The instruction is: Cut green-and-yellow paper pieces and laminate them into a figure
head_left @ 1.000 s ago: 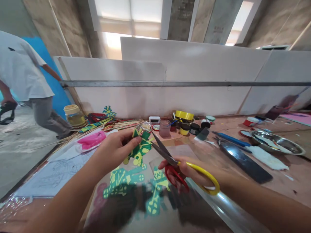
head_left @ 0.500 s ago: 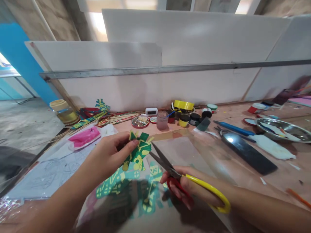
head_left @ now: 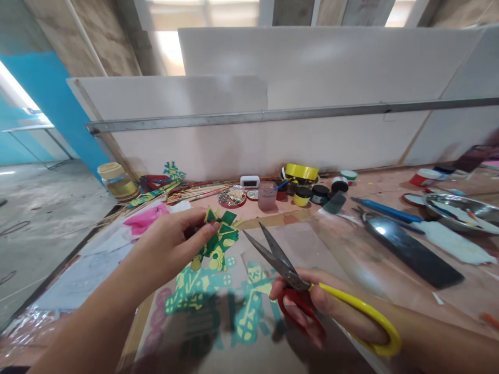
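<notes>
Between the thumb and fingers of my left hand (head_left: 183,234) is a green and yellow cut-out (head_left: 220,236) with small shapes on it, held above the table. My right hand (head_left: 307,301) grips scissors (head_left: 283,265) with one yellow and one red handle. Their blades stand apart, tips toward the cut-out without touching it. Below both hands lies a clear sheet (head_left: 288,239) over paper, with more green and yellow patterned pieces (head_left: 249,317) showing on it.
At the back are a lidded jar (head_left: 117,182), thin sticks (head_left: 195,192), a dish of beads (head_left: 233,196), a cup of cloudy liquid (head_left: 267,196), and paint pots (head_left: 302,196). To the right lie a black phone-like slab (head_left: 413,249) and a metal bowl (head_left: 483,208). Drawn-on papers (head_left: 86,275) are at left.
The scissors have moved back to the right from the cut-out, and their blades have opened wider. My left hand still holds the cut-out. The view has shifted slightly.
</notes>
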The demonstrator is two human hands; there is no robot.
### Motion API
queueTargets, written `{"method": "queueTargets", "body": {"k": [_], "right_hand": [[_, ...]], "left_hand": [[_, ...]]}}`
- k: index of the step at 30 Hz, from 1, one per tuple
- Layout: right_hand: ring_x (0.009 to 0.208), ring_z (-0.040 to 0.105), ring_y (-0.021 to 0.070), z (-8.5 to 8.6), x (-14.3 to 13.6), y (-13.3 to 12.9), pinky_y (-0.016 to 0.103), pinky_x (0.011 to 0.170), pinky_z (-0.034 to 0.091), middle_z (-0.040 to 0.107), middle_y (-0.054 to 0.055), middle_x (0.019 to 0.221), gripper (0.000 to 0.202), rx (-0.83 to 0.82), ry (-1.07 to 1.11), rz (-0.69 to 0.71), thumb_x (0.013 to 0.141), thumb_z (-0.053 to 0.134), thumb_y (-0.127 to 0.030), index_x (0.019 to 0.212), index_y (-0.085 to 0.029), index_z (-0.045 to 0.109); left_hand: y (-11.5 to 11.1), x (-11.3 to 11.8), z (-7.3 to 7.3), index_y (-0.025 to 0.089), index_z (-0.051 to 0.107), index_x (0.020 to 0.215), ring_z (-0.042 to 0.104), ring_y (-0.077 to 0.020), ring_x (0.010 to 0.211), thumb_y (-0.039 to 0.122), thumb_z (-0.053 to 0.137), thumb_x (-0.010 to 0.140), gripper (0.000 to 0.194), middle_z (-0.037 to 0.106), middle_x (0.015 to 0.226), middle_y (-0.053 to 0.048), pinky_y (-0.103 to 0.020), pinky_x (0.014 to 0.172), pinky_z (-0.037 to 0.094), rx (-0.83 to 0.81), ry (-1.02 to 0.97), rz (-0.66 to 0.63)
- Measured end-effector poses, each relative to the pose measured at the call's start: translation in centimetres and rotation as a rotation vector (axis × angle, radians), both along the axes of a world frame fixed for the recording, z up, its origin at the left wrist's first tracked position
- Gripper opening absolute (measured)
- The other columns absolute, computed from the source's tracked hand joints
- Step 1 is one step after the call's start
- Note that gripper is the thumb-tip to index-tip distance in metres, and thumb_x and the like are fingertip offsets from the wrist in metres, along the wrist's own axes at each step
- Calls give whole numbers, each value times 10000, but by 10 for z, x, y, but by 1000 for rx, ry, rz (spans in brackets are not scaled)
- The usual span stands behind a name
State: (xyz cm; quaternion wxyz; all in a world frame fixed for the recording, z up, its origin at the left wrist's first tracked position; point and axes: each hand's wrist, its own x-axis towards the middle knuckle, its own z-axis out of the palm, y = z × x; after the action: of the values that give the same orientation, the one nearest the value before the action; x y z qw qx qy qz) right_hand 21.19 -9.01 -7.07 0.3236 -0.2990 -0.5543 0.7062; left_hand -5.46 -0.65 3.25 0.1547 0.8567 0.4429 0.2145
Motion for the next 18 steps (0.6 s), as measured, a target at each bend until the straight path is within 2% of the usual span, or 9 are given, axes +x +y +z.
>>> {"method": "queueTargets", "body": {"k": [4, 11, 18], "right_hand": [[458, 463, 79, -2, 0, 2, 203, 439, 401, 507, -12, 723, 647, 5, -19, -19, 780, 488, -771, 1116, -228, 595], [443, 445, 82, 0, -3, 3, 209, 428, 399, 494, -20, 703, 691, 5, -36, -18, 757, 477, -801, 1109, -216, 585], [570, 459, 112, -7, 4, 4, 218, 501, 403, 473, -10, 757, 666, 111, -198, -69, 815, 457, -756, 1203, -223, 548]], "left_hand": [[1, 1, -2, 194, 437, 636, 358, -94, 512, 442, 452, 943, 394, 348, 582, 48, -246, 451, 258, -66, -20, -21], [2, 7, -10, 187, 444, 655, 344, -90, 540, 455, 449, 944, 394, 349, 600, 51, -225, 465, 259, -201, -23, -83], [0, 21, -15, 184, 488, 674, 341, -94, 547, 438, 446, 932, 365, 355, 612, 47, -209, 466, 269, -367, -26, -179]]}}
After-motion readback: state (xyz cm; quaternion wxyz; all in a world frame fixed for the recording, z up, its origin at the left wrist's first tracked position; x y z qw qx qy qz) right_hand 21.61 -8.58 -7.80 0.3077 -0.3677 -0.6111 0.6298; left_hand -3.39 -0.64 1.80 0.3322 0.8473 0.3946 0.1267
